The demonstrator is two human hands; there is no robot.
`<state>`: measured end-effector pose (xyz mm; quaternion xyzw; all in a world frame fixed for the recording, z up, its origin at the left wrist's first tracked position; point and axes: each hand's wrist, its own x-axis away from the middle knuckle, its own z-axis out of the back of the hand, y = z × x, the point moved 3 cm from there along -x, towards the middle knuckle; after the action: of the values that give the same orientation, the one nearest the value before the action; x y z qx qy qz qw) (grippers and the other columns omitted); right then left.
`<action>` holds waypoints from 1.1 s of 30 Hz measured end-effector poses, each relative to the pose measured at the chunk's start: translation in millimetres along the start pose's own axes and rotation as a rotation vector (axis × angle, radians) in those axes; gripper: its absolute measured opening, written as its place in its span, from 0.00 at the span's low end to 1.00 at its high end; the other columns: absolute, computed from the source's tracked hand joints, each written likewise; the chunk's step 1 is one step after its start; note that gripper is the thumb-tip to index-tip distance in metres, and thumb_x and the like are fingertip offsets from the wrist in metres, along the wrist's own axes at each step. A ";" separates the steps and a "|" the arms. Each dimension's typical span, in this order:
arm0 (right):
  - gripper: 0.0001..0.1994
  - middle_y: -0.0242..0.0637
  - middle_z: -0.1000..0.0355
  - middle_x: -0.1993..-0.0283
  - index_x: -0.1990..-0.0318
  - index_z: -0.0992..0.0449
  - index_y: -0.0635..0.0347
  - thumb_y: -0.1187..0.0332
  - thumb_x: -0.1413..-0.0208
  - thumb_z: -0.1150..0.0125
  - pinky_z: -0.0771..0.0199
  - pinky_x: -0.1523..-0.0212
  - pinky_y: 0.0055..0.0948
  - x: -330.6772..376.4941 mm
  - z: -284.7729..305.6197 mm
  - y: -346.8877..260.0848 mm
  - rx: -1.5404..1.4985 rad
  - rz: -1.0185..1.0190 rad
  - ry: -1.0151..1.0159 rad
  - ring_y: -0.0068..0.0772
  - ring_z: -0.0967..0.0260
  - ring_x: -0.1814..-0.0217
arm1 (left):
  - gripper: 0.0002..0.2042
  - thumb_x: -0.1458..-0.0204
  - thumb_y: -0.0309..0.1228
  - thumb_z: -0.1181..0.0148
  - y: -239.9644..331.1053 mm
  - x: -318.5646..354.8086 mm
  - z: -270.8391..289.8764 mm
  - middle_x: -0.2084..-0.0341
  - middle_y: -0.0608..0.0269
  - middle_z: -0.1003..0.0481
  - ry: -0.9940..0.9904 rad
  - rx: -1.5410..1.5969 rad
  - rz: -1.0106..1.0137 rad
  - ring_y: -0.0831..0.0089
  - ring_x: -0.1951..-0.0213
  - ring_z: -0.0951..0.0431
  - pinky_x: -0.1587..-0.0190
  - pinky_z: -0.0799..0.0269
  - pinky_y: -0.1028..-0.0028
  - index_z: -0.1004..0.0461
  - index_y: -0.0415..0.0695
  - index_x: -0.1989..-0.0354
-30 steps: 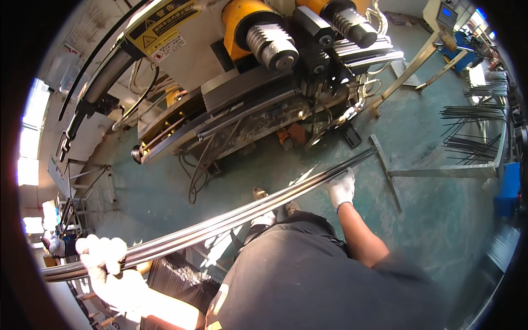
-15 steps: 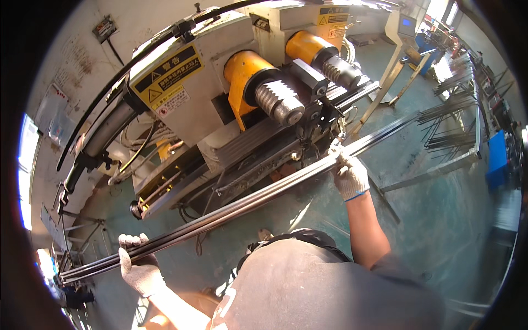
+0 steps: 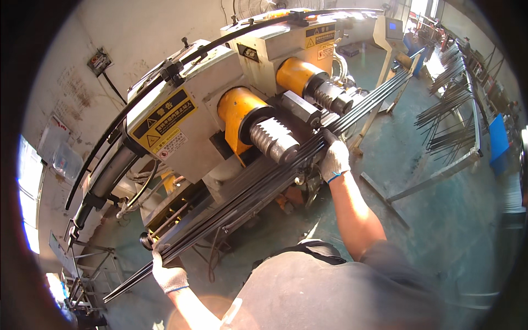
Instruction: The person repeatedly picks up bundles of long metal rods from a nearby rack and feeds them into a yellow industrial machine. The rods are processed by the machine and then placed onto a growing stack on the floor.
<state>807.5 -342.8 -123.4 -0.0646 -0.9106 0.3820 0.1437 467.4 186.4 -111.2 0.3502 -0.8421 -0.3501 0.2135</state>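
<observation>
Several long thin dark metal rods (image 3: pixel 132 280) stretch in a slanting bundle from the lower left to the upper right. My left hand (image 3: pixel 169 276), in a pale knit glove, is closed around the bundle near its lower left end, thumb on top. Further up, my right hand (image 3: pixel 335 158), in a glove with darkened fingers, grips the rods beside the machine; its fingertips are partly hidden. The rods lie along the front of the machine, just below a ridged steel roller (image 3: pixel 269 136) on an orange cylinder (image 3: pixel 237 114).
A second orange cylinder (image 3: pixel 297 76) with a ridged roller stands farther right. The grey machine body (image 3: pixel 206 77) carries a black curved hose (image 3: pixel 132 85). At right, a metal rack (image 3: pixel 434 176) holds loose rods. A control panel (image 3: pixel 389 27) stands on a post at the back.
Both hands have carried the rods forward and up against the machine. My left hand has moved rightward, and my right hand sits closer to the rollers. The view has shifted slightly.
</observation>
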 end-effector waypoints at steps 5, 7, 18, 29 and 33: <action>0.15 0.36 0.14 0.55 0.46 0.15 0.60 0.60 0.24 0.42 0.16 0.52 0.37 -74.5 15.1 35.3 0.463 0.152 -0.174 0.34 0.17 0.53 | 0.16 0.22 0.37 0.41 -26.8 -19.2 -12.4 0.51 0.51 0.16 0.041 -0.017 0.050 0.56 0.44 0.16 0.30 0.22 0.53 0.18 0.34 0.45; 0.16 0.35 0.16 0.60 0.52 0.16 0.60 0.59 0.23 0.45 0.18 0.55 0.37 -146.4 69.6 58.2 0.761 0.559 -0.221 0.34 0.18 0.58 | 0.16 0.23 0.38 0.40 -56.4 -32.1 -41.5 0.50 0.51 0.15 0.040 -0.006 0.094 0.54 0.42 0.16 0.28 0.24 0.52 0.17 0.35 0.46; 0.13 0.30 0.23 0.68 0.54 0.17 0.58 0.61 0.21 0.42 0.30 0.68 0.31 -91.5 1.3 42.9 1.759 0.743 -0.004 0.29 0.28 0.71 | 0.16 0.24 0.34 0.38 -69.0 -49.9 -15.0 0.41 0.50 0.15 0.210 0.096 0.087 0.54 0.37 0.15 0.24 0.23 0.51 0.18 0.37 0.36; 0.25 0.30 0.25 0.73 0.65 0.19 0.59 0.45 0.21 0.37 0.32 0.71 0.29 -23.4 -4.3 12.0 0.300 0.024 0.045 0.25 0.29 0.73 | 0.18 0.24 0.38 0.37 -135.1 -18.7 -93.1 0.40 0.49 0.16 0.110 0.102 0.187 0.53 0.34 0.18 0.24 0.24 0.48 0.19 0.38 0.36; 0.24 0.36 0.14 0.57 0.50 0.14 0.68 0.51 0.18 0.43 0.21 0.51 0.36 -12.9 54.5 -4.3 0.742 0.272 0.037 0.32 0.19 0.57 | 0.19 0.22 0.39 0.41 -98.2 -46.3 -33.7 0.41 0.46 0.16 0.216 0.210 0.016 0.48 0.38 0.16 0.25 0.24 0.44 0.20 0.36 0.36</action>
<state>802.8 -385.7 -159.4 -0.1351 -0.6913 0.6993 0.1219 561.7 155.7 -166.7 0.3996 -0.8489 -0.2187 0.2681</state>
